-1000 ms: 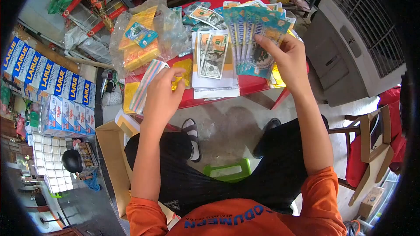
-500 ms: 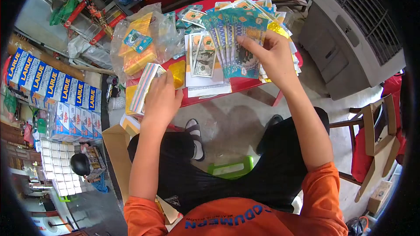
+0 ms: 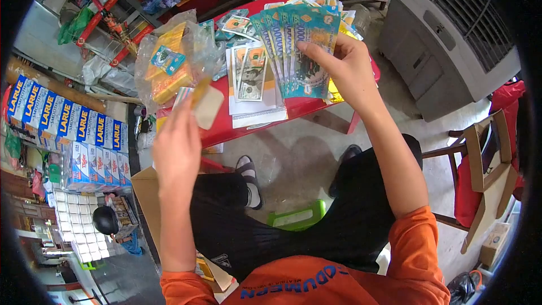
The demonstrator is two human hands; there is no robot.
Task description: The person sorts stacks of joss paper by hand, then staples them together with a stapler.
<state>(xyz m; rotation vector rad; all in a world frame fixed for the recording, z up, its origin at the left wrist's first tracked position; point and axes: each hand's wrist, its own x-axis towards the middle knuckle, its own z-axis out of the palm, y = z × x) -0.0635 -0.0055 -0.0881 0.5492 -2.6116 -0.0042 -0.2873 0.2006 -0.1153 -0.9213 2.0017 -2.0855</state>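
My right hand (image 3: 355,70) is closed on a fan of blue-green banknotes (image 3: 310,79), the thumb pressed on their face. They hang over the red table (image 3: 217,130). My left hand (image 3: 178,141), slightly blurred, is at the table's left front edge, its fingers closed at a smeared gold-and-cream paper sheet (image 3: 208,107) that is tilted up. A stack with striped edges (image 3: 182,96) shows just past those fingers, mostly hidden by the hand. Between my hands lie dollar-style notes (image 3: 252,79) on white paper sheets (image 3: 259,116).
An open plastic bag (image 3: 195,59) with yellow paper packs (image 3: 172,45) and a blue note sits on the table's left. Beer cartons (image 3: 68,116) are stacked at far left. A grey air cooler (image 3: 418,62) stands at right. A green stool (image 3: 297,217) is between my legs.
My left hand has drawn back and left, and the gold sheet that lay flat on the table is now tilted up beside its fingers. My right hand still holds the banknote fan.
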